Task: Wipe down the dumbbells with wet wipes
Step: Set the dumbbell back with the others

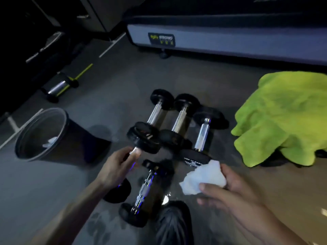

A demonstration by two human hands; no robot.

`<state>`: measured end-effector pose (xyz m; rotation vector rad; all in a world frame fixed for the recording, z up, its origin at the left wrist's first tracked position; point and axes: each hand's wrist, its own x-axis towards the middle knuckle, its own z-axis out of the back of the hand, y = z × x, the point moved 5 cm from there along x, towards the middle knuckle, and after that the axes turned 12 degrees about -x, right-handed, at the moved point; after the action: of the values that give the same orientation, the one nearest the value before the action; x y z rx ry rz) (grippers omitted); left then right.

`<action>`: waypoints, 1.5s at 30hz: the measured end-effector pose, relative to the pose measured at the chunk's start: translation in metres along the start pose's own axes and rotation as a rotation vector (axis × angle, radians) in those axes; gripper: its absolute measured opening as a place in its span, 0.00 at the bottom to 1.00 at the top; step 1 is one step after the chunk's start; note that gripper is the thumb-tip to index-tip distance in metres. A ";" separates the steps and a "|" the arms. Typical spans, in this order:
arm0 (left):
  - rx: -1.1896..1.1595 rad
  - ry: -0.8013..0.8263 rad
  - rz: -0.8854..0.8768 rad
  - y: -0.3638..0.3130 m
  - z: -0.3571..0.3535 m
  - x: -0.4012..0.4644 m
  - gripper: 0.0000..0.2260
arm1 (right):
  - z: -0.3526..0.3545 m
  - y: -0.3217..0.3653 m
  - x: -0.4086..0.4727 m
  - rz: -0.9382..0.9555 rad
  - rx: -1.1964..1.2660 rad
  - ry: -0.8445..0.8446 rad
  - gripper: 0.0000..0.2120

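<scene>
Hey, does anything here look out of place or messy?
Mostly tidy. A crumpled lime-green towel lies heaped over something dark on the floor, right of three black chrome-handled dumbbells, and the grey floor near the person's knee looks blotchy, perhaps damp.

the room is dim, lit mostly from the near side, and the far left corner falls into black. the floor (109,96) is dark grey and mottled, with pale lines (113,45) and a short yellow stripe (85,71) marked on it. a long grey-sided platform (230,41) runs along the back on small feet, carrying a dark label with yellow lettering (too blurred to read). grey panelled furniture (99,13) stands at upper left. a black bin (44,131) sits on the left, and a lime-green cloth (283,117) lies heaped on the right.
</scene>
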<state>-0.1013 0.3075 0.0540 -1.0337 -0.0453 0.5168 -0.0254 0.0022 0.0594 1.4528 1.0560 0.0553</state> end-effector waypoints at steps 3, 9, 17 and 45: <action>0.044 -0.069 0.164 0.075 0.029 -0.008 0.27 | -0.027 -0.013 0.015 -0.061 -0.090 0.127 0.34; 0.178 -0.174 0.392 0.162 0.046 -0.003 0.28 | -0.048 -0.026 0.053 -0.071 -0.262 0.092 0.27; 0.146 -0.104 0.445 0.177 0.033 0.031 0.24 | -0.086 -0.015 0.095 -0.063 -0.293 0.156 0.15; -0.779 -0.213 0.298 0.017 -0.010 -0.027 0.20 | -0.133 0.041 0.122 0.608 -0.866 -0.201 0.07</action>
<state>-0.1289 0.2946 0.0401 -1.7547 -0.3030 0.9161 -0.0128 0.1866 0.0556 0.8932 0.3014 0.7000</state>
